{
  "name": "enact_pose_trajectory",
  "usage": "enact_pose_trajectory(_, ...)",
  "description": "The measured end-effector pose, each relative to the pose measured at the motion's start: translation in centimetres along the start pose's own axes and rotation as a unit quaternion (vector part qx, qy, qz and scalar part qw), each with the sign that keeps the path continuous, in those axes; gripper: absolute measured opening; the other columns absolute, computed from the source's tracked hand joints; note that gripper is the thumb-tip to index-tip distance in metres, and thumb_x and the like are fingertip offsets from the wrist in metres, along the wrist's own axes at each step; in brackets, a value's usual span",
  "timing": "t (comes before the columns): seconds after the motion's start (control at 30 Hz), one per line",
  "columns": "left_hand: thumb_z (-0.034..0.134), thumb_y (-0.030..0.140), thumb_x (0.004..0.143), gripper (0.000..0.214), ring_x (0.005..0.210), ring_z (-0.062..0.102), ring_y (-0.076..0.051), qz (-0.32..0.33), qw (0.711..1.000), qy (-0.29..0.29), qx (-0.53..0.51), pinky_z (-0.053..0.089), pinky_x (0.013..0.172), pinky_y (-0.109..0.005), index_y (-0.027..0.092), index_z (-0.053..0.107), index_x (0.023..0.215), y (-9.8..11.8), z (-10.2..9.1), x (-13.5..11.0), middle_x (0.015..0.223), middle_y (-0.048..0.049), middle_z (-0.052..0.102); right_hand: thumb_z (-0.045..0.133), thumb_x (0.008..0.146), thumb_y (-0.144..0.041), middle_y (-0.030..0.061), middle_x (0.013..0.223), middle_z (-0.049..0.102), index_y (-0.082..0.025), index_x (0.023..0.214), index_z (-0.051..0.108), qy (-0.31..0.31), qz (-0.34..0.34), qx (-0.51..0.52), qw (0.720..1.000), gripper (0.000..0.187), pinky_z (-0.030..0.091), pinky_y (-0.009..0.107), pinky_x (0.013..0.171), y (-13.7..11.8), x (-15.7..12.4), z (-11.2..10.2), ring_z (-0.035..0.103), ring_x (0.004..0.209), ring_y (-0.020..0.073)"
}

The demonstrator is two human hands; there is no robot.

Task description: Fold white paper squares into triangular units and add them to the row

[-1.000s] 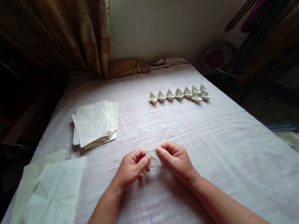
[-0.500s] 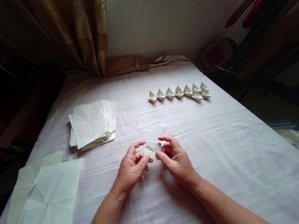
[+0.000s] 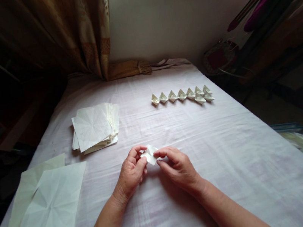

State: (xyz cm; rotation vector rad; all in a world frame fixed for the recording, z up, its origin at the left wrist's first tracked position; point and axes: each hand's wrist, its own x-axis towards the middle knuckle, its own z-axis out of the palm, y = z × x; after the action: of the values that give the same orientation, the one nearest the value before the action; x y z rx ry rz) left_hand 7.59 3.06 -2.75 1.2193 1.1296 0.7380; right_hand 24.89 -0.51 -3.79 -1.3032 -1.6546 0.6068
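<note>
Paper (image 3: 150, 159) we are holding mid-scene: left hand (image 3: 131, 170) pinching its left side, right hand (image 3: 178, 166) touching, fingers (image 3: 164, 152) narrowly parted.

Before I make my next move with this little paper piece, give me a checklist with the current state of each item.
1. Left hand gripping the paper piece: ok.
2. Right hand at the piece's right side: ok; firmness of hold: cannot tell.
3. Folds behind the piece: cannot tell, hidden.
4. Folded paper shapes clear of both hands: ok.
5. Paper stack squared up: not ok, edges fanned.
</note>
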Motion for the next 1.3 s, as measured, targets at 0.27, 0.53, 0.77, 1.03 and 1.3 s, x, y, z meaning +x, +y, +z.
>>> enact_pose_trajectory(0.27, 0.055, 0.021, 0.087, 0.027, 0.089, 0.062, -0.018, 0.27, 0.892, 0.081, 0.354, 0.051, 0.085, -0.033, 0.025, 0.066, 0.112, -0.9, -0.6, -0.1, 0.102, -0.0051, 0.066, 0.062, 0.084, -0.019, 0.0052, 0.087, 0.074, -0.024, 0.092, 0.071, 0.002, 0.006, -0.08, 0.997, 0.013, 0.049, 0.034, 0.077, 1.5, 0.1, -0.4, 0.067, 0.083, 0.0204)
enact_pose_trajectory(0.53, 0.056, 0.024, 0.093, 0.031, 0.111, 0.06, -0.021, 0.329, 0.839, 0.018, 0.432, 0.04, 0.099, -0.04, 0.03, 0.063, 0.122, -1.5, -1.0, 0.1, 0.118, -0.0038, 0.069, 0.06, 0.084, -0.015, 0.003, 0.088, 0.073, -0.025, 0.095, 0.07, -0.03, 0.007, -0.038, 0.999, 0.018, 0.048, 0.034, 0.078, 1.2, 0.1, -0.6, 0.065, 0.084, 0.0196)
enact_pose_trajectory(0.77, 0.059, 0.026, 0.091, 0.021, 0.105, 0.062, -0.021, 0.317, 0.838, 0.008, 0.444, 0.04, 0.097, -0.039, 0.026, 0.068, 0.11, -1.3, -0.8, 0.0, 0.11, -0.0037, 0.072, 0.068, 0.078, -0.017, 0.0053, 0.098, 0.068, -0.024, 0.089, 0.07, -0.033, -0.004, -0.148, 0.988, 0.014, 0.042, 0.038, 0.085, 1.0, 0.0, -0.8, 0.059, 0.094, 0.0227)
enact_pose_trajectory(1.03, 0.06, 0.029, 0.091, 0.019, 0.104, 0.062, -0.021, 0.308, 0.843, 0.018, 0.441, 0.041, 0.095, -0.038, 0.026, 0.07, 0.107, -1.4, -0.9, 0.2, 0.108, -0.0045, 0.073, 0.07, 0.08, -0.022, 0.0048, 0.101, 0.067, -0.026, 0.101, 0.071, -0.061, -0.019, -0.178, 0.982, 0.022, 0.041, 0.037, 0.085, 1.5, 0.2, -1.1, 0.058, 0.096, 0.0222)
enact_pose_trajectory(1.3, 0.059, 0.03, 0.092, 0.017, 0.103, 0.061, -0.019, 0.336, 0.825, 0.037, 0.452, 0.041, 0.093, -0.037, 0.029, 0.07, 0.105, -1.4, -0.6, 0.2, 0.107, -0.0016, 0.072, 0.068, 0.084, -0.025, 0.0044, 0.099, 0.068, -0.026, 0.1, 0.071, -0.068, -0.04, -0.192, 0.978, 0.016, 0.041, 0.036, 0.082, 1.8, 0.4, -1.3, 0.059, 0.092, 0.0208)
